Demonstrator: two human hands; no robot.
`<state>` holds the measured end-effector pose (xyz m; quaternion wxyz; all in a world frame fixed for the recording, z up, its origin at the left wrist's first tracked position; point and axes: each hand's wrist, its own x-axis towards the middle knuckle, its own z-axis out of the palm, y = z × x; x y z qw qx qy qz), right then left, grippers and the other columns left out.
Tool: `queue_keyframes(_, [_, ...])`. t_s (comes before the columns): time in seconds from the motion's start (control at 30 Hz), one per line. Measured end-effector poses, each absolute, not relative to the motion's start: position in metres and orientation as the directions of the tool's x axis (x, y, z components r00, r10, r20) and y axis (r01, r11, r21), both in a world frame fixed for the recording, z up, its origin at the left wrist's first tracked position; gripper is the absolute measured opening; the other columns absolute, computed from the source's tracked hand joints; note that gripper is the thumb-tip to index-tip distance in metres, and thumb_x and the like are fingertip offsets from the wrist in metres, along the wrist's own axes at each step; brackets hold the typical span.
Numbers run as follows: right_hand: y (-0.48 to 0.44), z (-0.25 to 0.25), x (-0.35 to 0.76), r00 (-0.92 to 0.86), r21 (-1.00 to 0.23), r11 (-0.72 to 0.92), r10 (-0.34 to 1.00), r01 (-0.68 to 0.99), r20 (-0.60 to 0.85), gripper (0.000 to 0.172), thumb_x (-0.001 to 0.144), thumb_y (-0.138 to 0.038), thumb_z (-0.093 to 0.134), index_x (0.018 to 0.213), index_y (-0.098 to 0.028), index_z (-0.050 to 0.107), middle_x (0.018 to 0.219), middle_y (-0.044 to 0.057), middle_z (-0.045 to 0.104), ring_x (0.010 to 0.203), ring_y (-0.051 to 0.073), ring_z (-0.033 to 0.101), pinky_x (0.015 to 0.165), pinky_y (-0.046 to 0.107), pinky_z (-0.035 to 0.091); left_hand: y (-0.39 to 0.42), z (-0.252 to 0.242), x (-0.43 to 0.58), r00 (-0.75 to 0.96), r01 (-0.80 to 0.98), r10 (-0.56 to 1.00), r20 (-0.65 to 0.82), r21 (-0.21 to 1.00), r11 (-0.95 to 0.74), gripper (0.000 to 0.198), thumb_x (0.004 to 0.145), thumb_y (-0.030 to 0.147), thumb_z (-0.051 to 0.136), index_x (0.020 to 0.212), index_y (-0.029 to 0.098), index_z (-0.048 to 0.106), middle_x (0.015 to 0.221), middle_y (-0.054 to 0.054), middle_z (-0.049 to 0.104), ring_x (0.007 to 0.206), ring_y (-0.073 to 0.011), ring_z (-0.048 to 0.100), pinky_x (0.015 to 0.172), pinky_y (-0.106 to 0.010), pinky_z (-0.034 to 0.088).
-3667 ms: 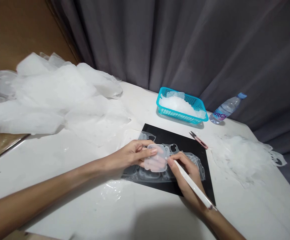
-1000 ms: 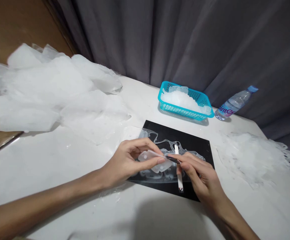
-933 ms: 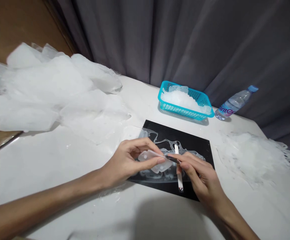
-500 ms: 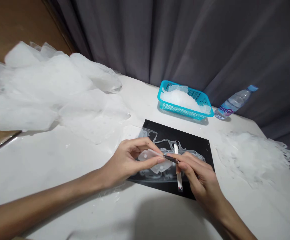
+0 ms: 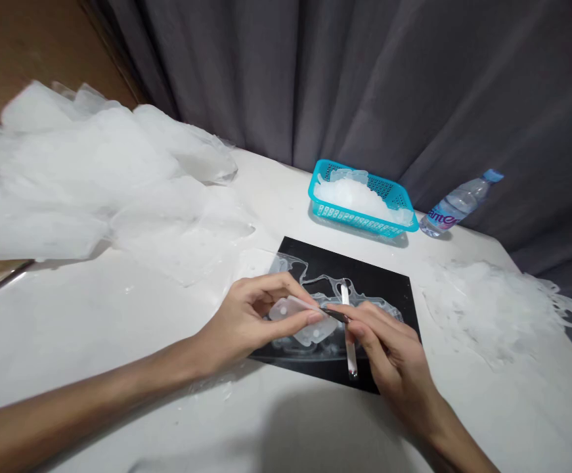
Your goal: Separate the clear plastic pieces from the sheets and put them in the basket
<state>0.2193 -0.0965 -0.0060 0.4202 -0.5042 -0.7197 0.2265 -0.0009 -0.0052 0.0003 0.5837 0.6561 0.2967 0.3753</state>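
Note:
My left hand (image 5: 266,312) pinches a translucent, whitish rubbery piece (image 5: 310,332) between thumb and fingertips. The piece has small round spots and is held tilted above a black mat (image 5: 384,282). My right hand (image 5: 389,341) grips a slim dark pointed tool (image 5: 335,315), whose tip meets the edge of the piece by my left fingertips. Whether the tool is tweezers or a blade is too small to tell. Under my hands lies a clear cut-out sheet (image 5: 322,282) with curved outlines. A narrow white stick (image 5: 351,358) with shiny ends crosses the mat beside my right fingers.
A large heap of translucent sheets (image 5: 93,171) covers the left back of the white table (image 5: 157,420). A turquoise basket (image 5: 354,223) of white pieces stands behind the mat, with a water bottle (image 5: 458,207) beside it. Clear scraps (image 5: 492,309) are piled at right.
The whole view has shifted slightly. Both hands keep the same grips, and the dark tool's tip stays at the edge of the rubbery piece.

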Motion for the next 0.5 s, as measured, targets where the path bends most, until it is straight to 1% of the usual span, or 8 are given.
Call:
queue_keyframes(0.2, [-0.093, -0.007, 0.225, -0.09, -0.783, 0.362, 0.925, 0.506, 0.37, 0.032, 0.109, -0.02, 0.05, 0.13, -0.021, 0.074, 0.08, 0.0, 0.062, 0.073, 0.014, 0.058, 0.068, 0.027, 0.047, -0.005, -0.002, -0.001, 0.55, -0.056, 0.822, 0.151, 0.988, -0.145, 0.006, 0.085, 0.022, 0.085, 0.086, 0.019, 0.08, 0.081, -0.001, 0.078, 0.069, -0.0105, 0.069, 0.062, -0.016, 0.053])
queue_keyframes(0.33, [-0.087, -0.004, 0.235, -0.039, -0.798, 0.325, 0.934, 0.508, 0.355, 0.031, 0.11, -0.023, 0.05, 0.127, -0.021, 0.076, 0.078, -0.001, 0.058, 0.073, 0.013, 0.058, 0.067, 0.026, 0.046, -0.005, -0.003, -0.002, 0.553, -0.053, 0.818, 0.158, 0.987, -0.155, 0.006, 0.085, 0.022, 0.085, 0.086, 0.02, 0.08, 0.083, -0.002, 0.079, 0.073, -0.0124, 0.072, 0.065, -0.019, 0.055])
queue_keyframes(0.4, [-0.087, -0.002, 0.237, -0.056, -0.802, 0.321, 0.939, 0.505, 0.341, 0.031, 0.11, -0.024, 0.05, 0.128, -0.022, 0.075, 0.079, -0.001, 0.06, 0.074, 0.014, 0.059, 0.069, 0.027, 0.047, -0.005, -0.004, -0.002, 0.554, -0.044, 0.818, 0.157, 0.986, -0.16, 0.006, 0.086, 0.022, 0.085, 0.086, 0.02, 0.08, 0.084, -0.002, 0.08, 0.073, -0.0127, 0.072, 0.065, -0.019, 0.055])
queue_keyframes(0.5, [-0.089, -0.003, 0.236, -0.146, -0.794, 0.37, 0.928, 0.482, 0.343, 0.034, 0.11, -0.022, 0.05, 0.136, -0.024, 0.071, 0.084, 0.0, 0.065, 0.078, 0.014, 0.061, 0.072, 0.027, 0.049, -0.005, -0.004, -0.003, 0.552, -0.026, 0.817, 0.168, 0.983, -0.184, 0.004, 0.086, 0.022, 0.085, 0.087, 0.021, 0.081, 0.081, -0.001, 0.079, 0.069, -0.0103, 0.069, 0.06, -0.017, 0.052])
